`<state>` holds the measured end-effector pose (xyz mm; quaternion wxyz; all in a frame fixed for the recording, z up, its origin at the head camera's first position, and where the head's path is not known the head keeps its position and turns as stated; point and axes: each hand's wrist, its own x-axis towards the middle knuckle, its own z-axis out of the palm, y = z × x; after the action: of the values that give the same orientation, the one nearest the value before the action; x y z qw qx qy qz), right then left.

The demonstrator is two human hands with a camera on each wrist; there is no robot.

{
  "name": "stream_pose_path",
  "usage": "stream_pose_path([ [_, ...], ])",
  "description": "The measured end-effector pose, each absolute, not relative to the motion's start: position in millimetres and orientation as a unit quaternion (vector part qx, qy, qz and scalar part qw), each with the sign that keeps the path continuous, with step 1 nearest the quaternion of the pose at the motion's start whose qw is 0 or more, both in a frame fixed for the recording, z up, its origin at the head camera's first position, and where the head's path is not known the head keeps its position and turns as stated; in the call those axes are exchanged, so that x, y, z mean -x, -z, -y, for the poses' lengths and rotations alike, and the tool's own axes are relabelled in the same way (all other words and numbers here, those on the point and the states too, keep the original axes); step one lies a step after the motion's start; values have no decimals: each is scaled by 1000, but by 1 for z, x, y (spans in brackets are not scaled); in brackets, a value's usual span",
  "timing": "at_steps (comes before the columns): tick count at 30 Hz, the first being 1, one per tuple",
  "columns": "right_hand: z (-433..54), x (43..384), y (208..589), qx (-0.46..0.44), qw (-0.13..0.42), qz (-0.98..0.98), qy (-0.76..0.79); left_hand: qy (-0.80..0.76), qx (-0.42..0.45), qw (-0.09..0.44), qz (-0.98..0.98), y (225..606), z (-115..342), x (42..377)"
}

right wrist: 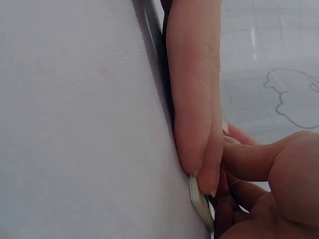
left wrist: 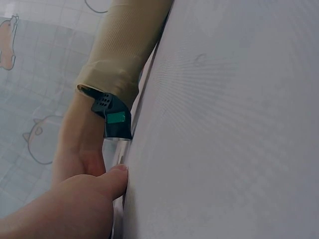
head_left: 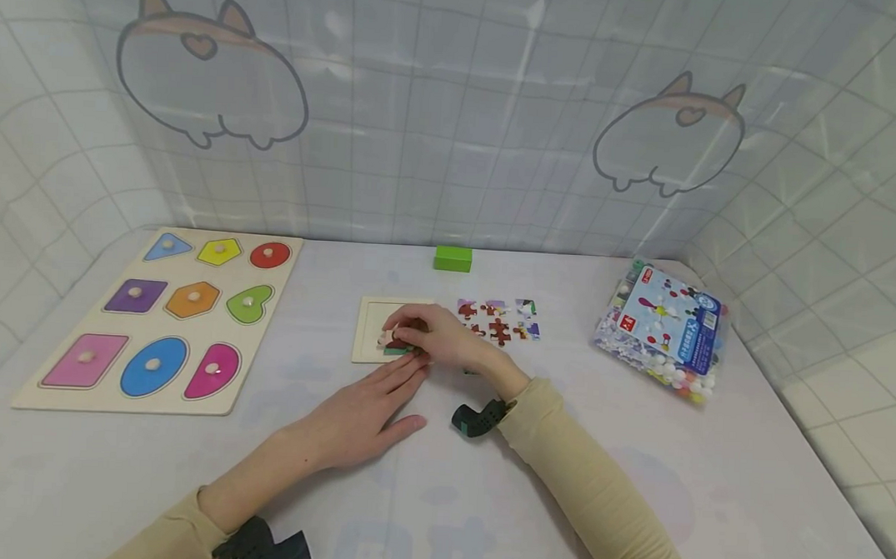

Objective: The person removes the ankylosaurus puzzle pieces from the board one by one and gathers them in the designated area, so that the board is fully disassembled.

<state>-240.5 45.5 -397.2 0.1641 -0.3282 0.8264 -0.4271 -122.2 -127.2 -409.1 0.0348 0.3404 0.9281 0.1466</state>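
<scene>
A pale jigsaw tray lies flat in the middle of the table. My right hand is over it with curled fingers, pinching a brown and white jigsaw piece low against the tray. Some green shows beneath, and the fingers hide part of the piece. My left hand lies palm down with straight fingers, their tips at the tray's near edge beside the right hand. In the right wrist view, the left fingers reach the tray edge. Loose jigsaw pieces lie right of the tray, partly behind the right hand.
A wooden board with knobbed coloured shapes lies at the left. A green block stands at the back, near the curtain wall. On the right is a clear bag of colourful parts with a printed card. Both wrists carry dark cameras.
</scene>
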Motion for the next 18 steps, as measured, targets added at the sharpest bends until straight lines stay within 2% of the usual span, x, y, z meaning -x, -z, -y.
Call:
stream_pose_path([
  [9,-55,242,387,306,155,-818,462,-156,-343,29,-926,410,128,121],
  [18,-91,237,368,286,134,-828,464,-161,-341,31,-926,409,128,122],
])
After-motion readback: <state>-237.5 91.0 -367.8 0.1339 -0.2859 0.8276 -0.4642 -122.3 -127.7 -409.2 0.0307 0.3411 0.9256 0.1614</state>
